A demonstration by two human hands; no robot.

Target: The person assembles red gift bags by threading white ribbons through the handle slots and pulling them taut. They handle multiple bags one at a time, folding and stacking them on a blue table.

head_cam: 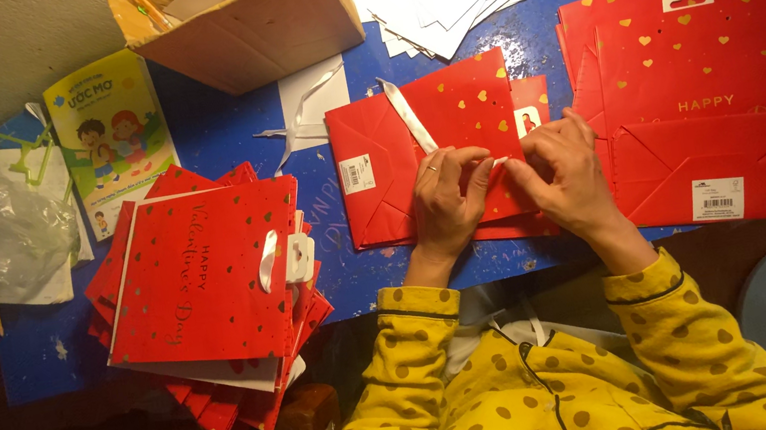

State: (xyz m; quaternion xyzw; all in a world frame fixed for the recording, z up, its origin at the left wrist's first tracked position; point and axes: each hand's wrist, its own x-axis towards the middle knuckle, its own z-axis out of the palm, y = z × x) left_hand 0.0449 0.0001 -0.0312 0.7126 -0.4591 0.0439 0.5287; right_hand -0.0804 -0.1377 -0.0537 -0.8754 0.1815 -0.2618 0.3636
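The blue table (217,118) carries everything. Left of the flat red gift bag (375,161) under my hands lies a stack of finished bags (201,283); right of it, a pile of unfolded red bags (706,76); above it, a cardboard box (259,26). My left hand (447,200) and right hand (564,173) pinch the bag's white ribbon (409,120) against its edge. The bag looks light, stiff and easily creased, the ribbon slippery, so I would hold near the folds.

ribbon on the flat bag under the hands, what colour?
White ribbon, running across the red gift bag with gold hearts. The head view shows it clearly.
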